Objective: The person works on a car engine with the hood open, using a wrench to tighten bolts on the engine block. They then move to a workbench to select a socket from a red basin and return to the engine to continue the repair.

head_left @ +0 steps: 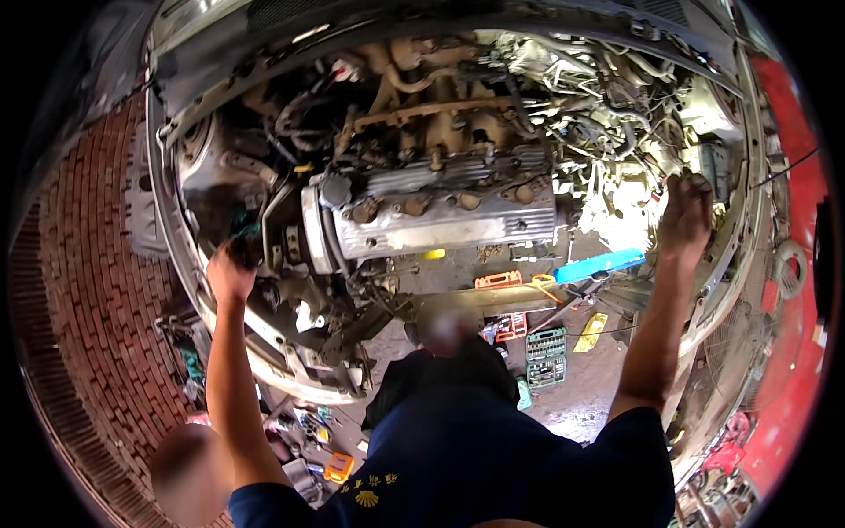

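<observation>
- Resting on the engine bay's left edge point(189, 264), the left hand point(231, 268) curls its grip around a dark green-tinged part point(246, 238); exactly what, I cannot tell.
- One silver-topped engine point(440, 220) sits mid-bay, with open gaps to the floor below.
- One green socket case point(546, 356) lies on the floor.
- One blue flat bar point(598, 266) lies beside the right hand point(687, 216), whose grip closes on the right bay edge point(735, 229).

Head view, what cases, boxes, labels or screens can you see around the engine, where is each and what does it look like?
Socket set case: floor below the engine, open, green, rows of sockets.
Orange case: floor under the engine, flat.
Small orange box: floor, lower left.
Blue flat panel: right of the engine.
No screens visible.
</observation>
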A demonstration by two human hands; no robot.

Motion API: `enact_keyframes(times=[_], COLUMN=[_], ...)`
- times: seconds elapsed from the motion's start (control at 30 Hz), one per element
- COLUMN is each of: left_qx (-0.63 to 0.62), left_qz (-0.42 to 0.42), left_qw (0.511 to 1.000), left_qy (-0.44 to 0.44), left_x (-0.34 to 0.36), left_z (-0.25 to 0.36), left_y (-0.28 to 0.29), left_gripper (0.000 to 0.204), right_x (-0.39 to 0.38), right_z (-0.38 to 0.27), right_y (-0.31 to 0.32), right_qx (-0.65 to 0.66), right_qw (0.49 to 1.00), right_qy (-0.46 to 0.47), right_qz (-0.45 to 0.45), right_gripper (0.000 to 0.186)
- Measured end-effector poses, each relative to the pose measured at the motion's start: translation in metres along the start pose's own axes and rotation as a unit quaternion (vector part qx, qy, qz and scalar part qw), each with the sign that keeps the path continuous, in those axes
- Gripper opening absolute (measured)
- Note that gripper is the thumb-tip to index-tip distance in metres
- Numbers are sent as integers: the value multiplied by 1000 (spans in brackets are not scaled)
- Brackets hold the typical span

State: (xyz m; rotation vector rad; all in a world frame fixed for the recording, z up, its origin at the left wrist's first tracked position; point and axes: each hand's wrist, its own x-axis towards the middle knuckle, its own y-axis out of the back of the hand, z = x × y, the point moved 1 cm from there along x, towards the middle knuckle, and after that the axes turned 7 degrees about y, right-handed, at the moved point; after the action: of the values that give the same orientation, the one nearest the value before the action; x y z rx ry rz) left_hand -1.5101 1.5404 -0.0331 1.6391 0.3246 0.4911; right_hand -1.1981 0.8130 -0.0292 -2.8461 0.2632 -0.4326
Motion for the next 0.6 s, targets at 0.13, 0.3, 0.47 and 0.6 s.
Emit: enact_keyframes(times=[0.13,0.3,0.47,0.6], left_qx=[-10,-57,-112,-179], left_qz=[5,52,86,103], left_qw=[1000,997,990,978], left_qy=[-17,-8,-8,9], left_x=[-4,-3,-5,-10], left_z=[-2,-1,-10,-17], left_y=[2,1,1,10], left_gripper=[30,27,25,26], right_x=[-106,-201,-222,-231], right_z=[19,22,18,16], right_y=[-77,-179,-284,-357], right_qx=[61,22,-148,-308], right_qw=[985,927,882,811], right_qy=[-155,-278,-143,152], right_qz=[-48,-249,-424,-474], right_gripper=[21,30,15,18])
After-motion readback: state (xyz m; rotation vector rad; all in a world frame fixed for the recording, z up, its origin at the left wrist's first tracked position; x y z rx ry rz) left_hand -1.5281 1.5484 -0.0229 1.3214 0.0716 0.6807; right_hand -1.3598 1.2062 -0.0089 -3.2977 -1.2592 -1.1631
